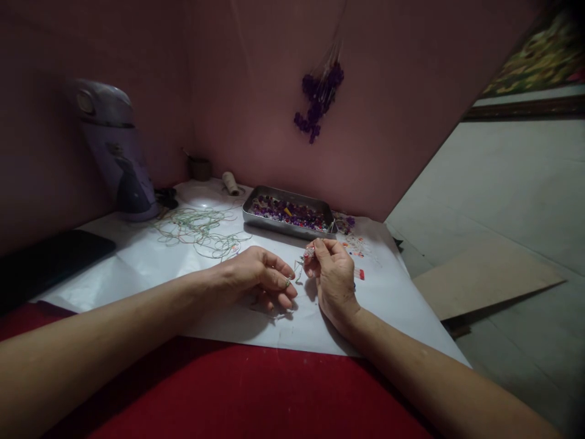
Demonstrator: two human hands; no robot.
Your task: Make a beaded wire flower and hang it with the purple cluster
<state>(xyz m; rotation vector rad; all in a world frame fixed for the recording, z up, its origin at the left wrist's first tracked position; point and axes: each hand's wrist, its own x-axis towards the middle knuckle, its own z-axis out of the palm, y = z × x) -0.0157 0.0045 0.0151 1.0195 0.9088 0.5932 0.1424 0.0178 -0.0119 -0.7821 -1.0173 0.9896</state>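
My left hand (258,275) rests on the white paper (150,262), its fingers curled and pinched on something small near the fingertips. My right hand (333,274) sits close beside it, fingers pinched on a small pale bead (309,252) with thin thread trailing between the two hands. Just beyond the hands stands a metal tray (256,213) filled with purple and mixed beads (287,213).
A tangle of greenish thread (196,228) lies on the paper at the left. A purple appliance (116,155), a thread spool (231,183) and a small cup (200,169) stand at the back. Purple bead strands (319,100) hang on the wall. Loose beads (354,247) lie right of the tray. A dark flat object (46,262) lies at the left.
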